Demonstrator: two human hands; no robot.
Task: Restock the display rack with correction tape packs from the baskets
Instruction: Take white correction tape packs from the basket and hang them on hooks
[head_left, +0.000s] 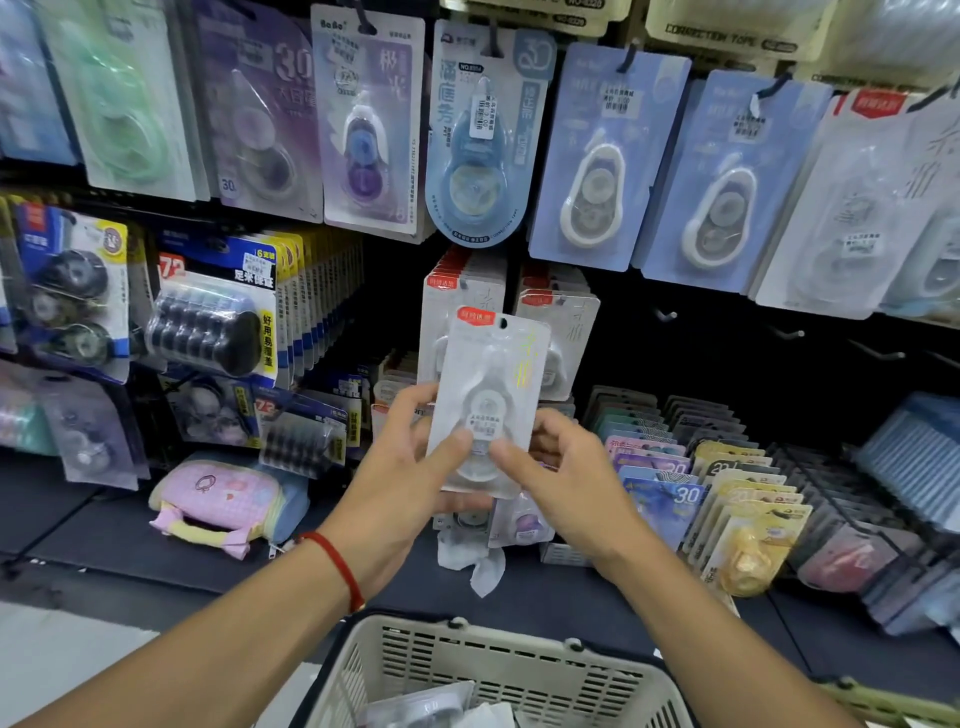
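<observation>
A white correction tape pack (493, 374) with a red top label stands upright in front of the display rack, held by both hands. My left hand (410, 467) grips its lower left edge, thumb on the front. My right hand (561, 478) pinches its lower right side. Behind it hang two rows of matching white packs (566, 322) on rack hooks. Below my arms is a beige basket (498, 670) with a few more packs lying inside.
Bare hooks (784, 332) stick out of the dark panel to the right. Angled trays of colourful packs (717, 493) fill the lower right shelf. Black refill packs (218, 322) hang left, and a pink pouch (218, 499) lies on the shelf.
</observation>
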